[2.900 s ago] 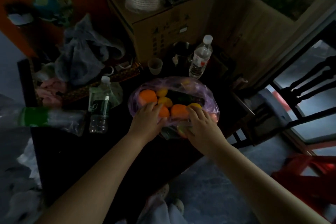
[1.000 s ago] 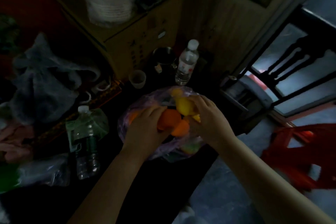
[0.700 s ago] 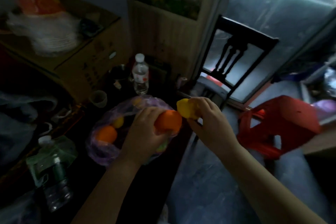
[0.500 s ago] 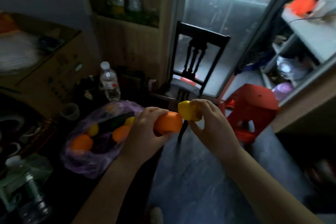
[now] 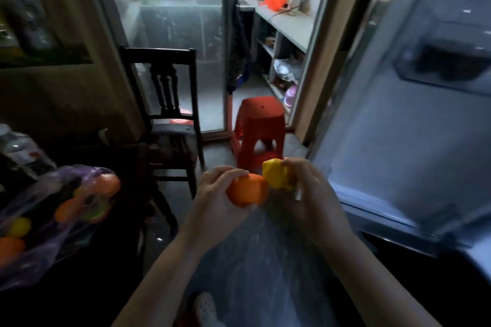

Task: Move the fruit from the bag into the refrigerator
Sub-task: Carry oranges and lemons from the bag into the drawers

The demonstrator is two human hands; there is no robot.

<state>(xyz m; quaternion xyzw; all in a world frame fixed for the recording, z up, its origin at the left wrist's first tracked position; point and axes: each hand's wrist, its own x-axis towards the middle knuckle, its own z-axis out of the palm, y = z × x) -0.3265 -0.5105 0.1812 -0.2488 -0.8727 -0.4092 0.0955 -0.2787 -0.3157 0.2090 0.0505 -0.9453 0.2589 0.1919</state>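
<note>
1. The bag (image 5: 47,223), blurred and cut off at the left edge, lies on the dark surface (image 5: 66,305) with fruit inside.
2. The fridge (image 5: 398,154) stands open at right, its inside too blurred to read.
3. The left hand (image 5: 212,204) has its grip around an orange (image 5: 247,190) and the right hand (image 5: 313,202) around a yellow fruit (image 5: 276,174); the two fruits touch in mid-air between bag and fridge.
4. A chair (image 5: 170,103) and a red stool (image 5: 259,125) stand beyond the hands.

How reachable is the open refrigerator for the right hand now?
Probably yes: the right hand, gripping the yellow fruit, is beside the open refrigerator, with nothing visible between. The left hand grips the orange.
</note>
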